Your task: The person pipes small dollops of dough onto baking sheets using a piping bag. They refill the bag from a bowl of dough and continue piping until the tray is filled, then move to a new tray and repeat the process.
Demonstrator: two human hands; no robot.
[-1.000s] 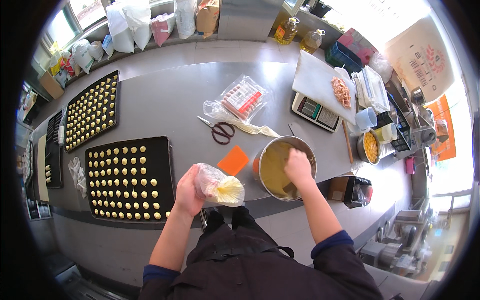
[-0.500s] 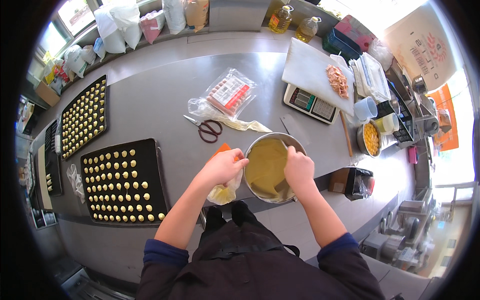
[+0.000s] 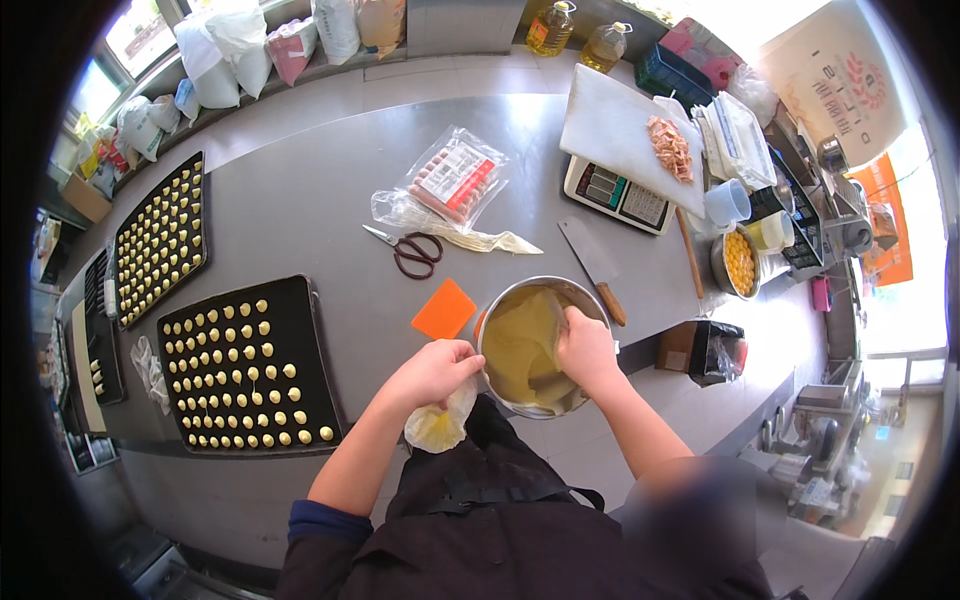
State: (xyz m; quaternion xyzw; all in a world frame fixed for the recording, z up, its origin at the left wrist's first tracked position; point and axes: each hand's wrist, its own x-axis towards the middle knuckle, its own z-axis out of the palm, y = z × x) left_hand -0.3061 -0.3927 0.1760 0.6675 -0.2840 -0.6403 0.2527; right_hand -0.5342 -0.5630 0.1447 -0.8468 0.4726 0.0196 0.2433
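My left hand (image 3: 443, 372) is closed on a plastic piping bag (image 3: 440, 422) with yellow batter inside, which hangs beside the steel bowl's left side. The bowl (image 3: 505, 330) holds smooth yellow batter and sits at the table's near edge. My right hand (image 3: 585, 345) is inside the bowl, closed on a flat scraper (image 3: 548, 318) that dips into the batter. An orange plastic square (image 3: 442, 308) lies left of the bowl. Behind it a wooden-handled knife (image 3: 590, 262) lies on the table.
Trays of piped dots (image 3: 250, 390) are on the left of the steel table (image 3: 300, 180). Scissors (image 3: 415, 250) and packaged sausages (image 3: 450, 180) lie centrally. A cutting board with chopped meat (image 3: 620, 135) rests on a scale at back right, near containers and egg yolks (image 3: 738, 265).
My left hand has moved from cupping the bag to gripping its top beside the bowl. The bowl has shifted toward me, and more of the knife behind it now shows.
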